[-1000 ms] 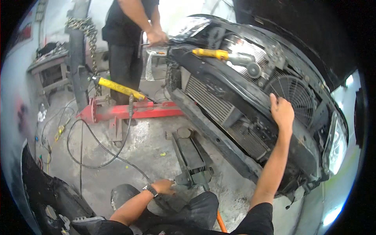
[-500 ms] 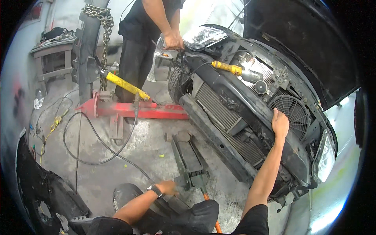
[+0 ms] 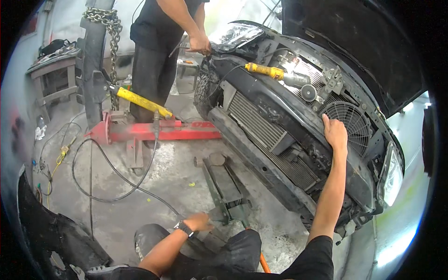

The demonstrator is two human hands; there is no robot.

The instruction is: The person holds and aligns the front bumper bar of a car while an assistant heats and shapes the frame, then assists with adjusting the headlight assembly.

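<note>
Slanting lengthwise, the crossbeam [image 3: 285,105] runs down rightward.

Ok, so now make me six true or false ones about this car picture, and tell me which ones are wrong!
1. The person's right hand is at the front crossbar of the car. True.
2. The hood is shut. False: it is raised.
3. The yellow and grey power tool lies on the floor. False: it lies on the front of the car.
4. The person's left hand has a watch at its wrist. True.
5. The slanting cylinder above the red beam is blue. False: it is yellow.
6. A metal chain hangs at the grey post. True.
</note>
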